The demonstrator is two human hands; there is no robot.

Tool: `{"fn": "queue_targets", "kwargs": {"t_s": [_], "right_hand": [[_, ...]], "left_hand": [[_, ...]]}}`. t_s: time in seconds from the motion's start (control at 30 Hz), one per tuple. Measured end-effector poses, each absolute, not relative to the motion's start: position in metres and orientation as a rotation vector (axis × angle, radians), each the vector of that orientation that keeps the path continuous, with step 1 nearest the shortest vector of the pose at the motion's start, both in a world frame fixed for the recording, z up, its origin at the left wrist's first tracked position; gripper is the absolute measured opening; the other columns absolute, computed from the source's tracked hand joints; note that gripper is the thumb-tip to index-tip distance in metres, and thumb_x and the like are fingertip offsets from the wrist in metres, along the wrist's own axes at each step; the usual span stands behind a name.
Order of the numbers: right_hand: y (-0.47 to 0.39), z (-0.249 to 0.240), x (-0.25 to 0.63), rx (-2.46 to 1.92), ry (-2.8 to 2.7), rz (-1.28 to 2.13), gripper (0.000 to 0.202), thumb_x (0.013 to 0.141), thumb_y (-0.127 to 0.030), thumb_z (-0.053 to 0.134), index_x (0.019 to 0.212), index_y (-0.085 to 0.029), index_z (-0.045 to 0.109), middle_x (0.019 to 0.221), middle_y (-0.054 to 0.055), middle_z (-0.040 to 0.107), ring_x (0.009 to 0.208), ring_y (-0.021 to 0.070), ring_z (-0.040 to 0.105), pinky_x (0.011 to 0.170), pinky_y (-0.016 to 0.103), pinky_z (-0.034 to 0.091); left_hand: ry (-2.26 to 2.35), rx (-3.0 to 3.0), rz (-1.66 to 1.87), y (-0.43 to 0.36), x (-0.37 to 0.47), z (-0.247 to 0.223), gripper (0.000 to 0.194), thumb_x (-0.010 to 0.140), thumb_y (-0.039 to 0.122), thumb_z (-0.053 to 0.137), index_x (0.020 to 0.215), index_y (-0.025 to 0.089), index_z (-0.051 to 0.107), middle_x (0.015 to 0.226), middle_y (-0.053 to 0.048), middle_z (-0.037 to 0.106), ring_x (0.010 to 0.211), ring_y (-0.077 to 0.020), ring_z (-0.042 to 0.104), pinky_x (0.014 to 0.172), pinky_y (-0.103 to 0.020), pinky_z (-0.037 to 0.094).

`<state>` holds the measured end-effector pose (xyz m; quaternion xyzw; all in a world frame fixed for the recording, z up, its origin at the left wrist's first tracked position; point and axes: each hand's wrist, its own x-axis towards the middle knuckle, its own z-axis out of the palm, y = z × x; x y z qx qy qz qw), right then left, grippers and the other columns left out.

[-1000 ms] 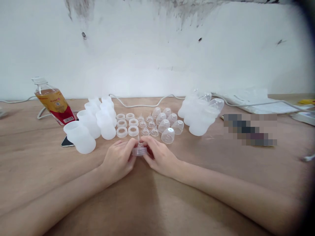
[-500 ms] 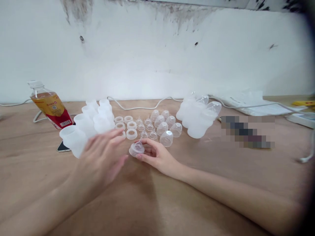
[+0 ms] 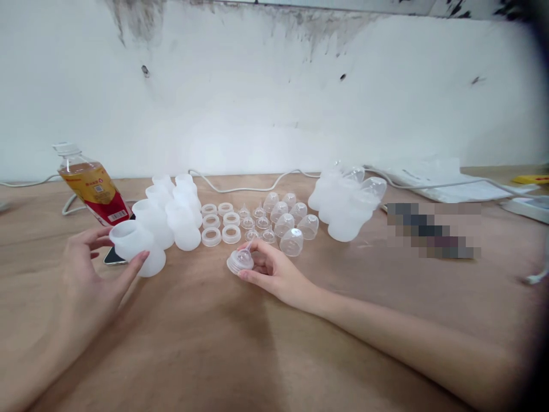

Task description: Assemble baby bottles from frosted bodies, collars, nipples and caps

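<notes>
Your left hand (image 3: 96,269) is now at the nearest bottle (image 3: 136,241), thumb on its near side and fingers round its far left; half a second ago it was in mid-air. How tightly it grips, you cannot tell from here. The bottle stands at the front of its group, its mouth bare. Your right hand (image 3: 281,274) has not let go of the fitted ring (image 3: 234,265), pinching its right side with thumb and fingers, a teat (image 3: 244,258) seated in it and pointing up. So each hand now has its own part: bottle to the left, fitted ring near the middle, the two well apart.

Beyond your hands lie rows of loose rings (image 3: 231,241), then spare teats (image 3: 262,223), then domed caps (image 3: 291,244). Other open bottles (image 3: 183,232) stand behind the one you hold; capped bottles (image 3: 344,226) crowd together on the right.

Farther out on the wooden table (image 3: 206,355) are a drink (image 3: 95,190), a phone (image 3: 113,257) partly hidden by the bottle, a pale cable (image 3: 249,190), plastic wrap (image 3: 437,183) and a pixelated object (image 3: 429,229). The white wall (image 3: 257,91) behind is stained and pitted.
</notes>
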<state>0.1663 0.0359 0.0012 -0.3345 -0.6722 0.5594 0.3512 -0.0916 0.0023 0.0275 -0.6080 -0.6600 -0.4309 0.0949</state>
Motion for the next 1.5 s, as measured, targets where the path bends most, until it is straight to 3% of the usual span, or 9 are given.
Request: {"fn": "queue_targets", "kwargs": {"t_s": [0.1,0.27,0.37,0.5,0.8,0.93,1.17,1.5], "right_hand": [[0.037,0.0,0.166,-0.846,-1.704,1.472,0.026,0.074,-0.027,0.059,0.093,-0.019,0.043,0.089,0.002,0.055,0.078,0.0131,0.057,0.069,0.029,0.047],[0.037,0.002,0.167,-0.779,-1.557,1.531,0.022,0.077,-0.033,0.054,0.09,-0.021,0.041,0.099,0.003,0.049,0.084,0.0148,0.06,0.06,0.025,0.048],[0.037,0.005,0.168,-0.749,-1.437,1.6,0.022,0.078,-0.036,0.052,0.087,-0.02,0.039,0.1,0.003,0.047,0.085,0.0151,0.06,0.066,0.027,0.05],[0.038,0.006,0.168,-0.75,-1.311,1.596,0.023,0.078,-0.035,0.054,0.085,-0.02,0.039,0.101,0.003,0.047,0.09,0.0156,0.059,0.07,0.028,0.05],[0.04,0.003,0.168,-0.831,-1.334,1.567,0.025,0.076,-0.037,0.056,0.084,-0.02,0.04,0.098,0.003,0.049,0.089,0.0166,0.06,0.069,0.029,0.052],[0.041,0.005,0.169,-0.771,-1.339,1.575,0.024,0.076,-0.036,0.056,0.085,-0.02,0.04,0.099,0.003,0.05,0.089,0.0166,0.06,0.069,0.03,0.051],[0.041,0.004,0.172,-0.656,-1.288,1.432,0.016,0.08,-0.032,0.051,0.089,-0.022,0.041,0.097,0.002,0.051,0.087,0.0144,0.057,0.068,0.03,0.051],[0.042,0.003,0.171,-0.783,-1.282,1.415,0.023,0.073,-0.03,0.059,0.087,-0.021,0.043,0.091,0.001,0.051,0.075,0.0107,0.051,0.061,0.025,0.048]], "left_hand": [[-1.965,-1.736,-1.309,-0.008,-0.087,0.03,0.044,0.073,0.039,0.057,0.113,0.037,0.041,0.105,0.001,0.051,0.094,-0.0282,0.052,0.08,-0.052,0.045],[-1.65,-2.078,-1.419,-0.008,-0.074,0.028,0.053,0.069,0.034,0.062,0.117,0.027,0.041,0.107,-0.003,0.051,0.085,-0.0231,0.054,0.076,-0.044,0.048],[-1.529,-2.266,-1.503,0.006,-0.052,0.021,0.049,0.07,0.029,0.063,0.114,0.024,0.043,0.104,-0.004,0.052,0.077,-0.0171,0.055,0.068,-0.035,0.051],[-1.477,-2.415,-1.541,0.026,-0.022,0.014,0.041,0.074,0.026,0.06,0.111,0.02,0.044,0.102,-0.005,0.053,0.086,-0.0173,0.055,0.066,-0.029,0.052],[-1.651,-2.638,-1.581,0.04,-0.024,-0.006,0.05,0.072,0.028,0.058,0.116,0.022,0.035,0.109,-0.007,0.057,0.1,-0.0213,0.056,0.081,-0.039,0.049],[-1.746,-2.679,-1.581,0.04,-0.024,-0.003,0.055,0.072,0.03,0.059,0.118,0.022,0.031,0.105,-0.008,0.06,0.095,-0.0209,0.058,0.079,-0.039,0.048],[-1.671,-2.56,-1.132,0.028,-0.027,0.016,0.036,0.071,0.035,0.057,0.103,0.024,0.046,0.096,-0.002,0.061,0.081,-0.0181,0.059,0.072,-0.031,0.046],[-1.565,-2.739,-1.063,0.028,-0.023,0.014,0.036,0.074,0.032,0.053,0.109,0.023,0.049,0.102,-0.002,0.06,0.088,-0.0173,0.057,0.076,-0.027,0.044]]}}
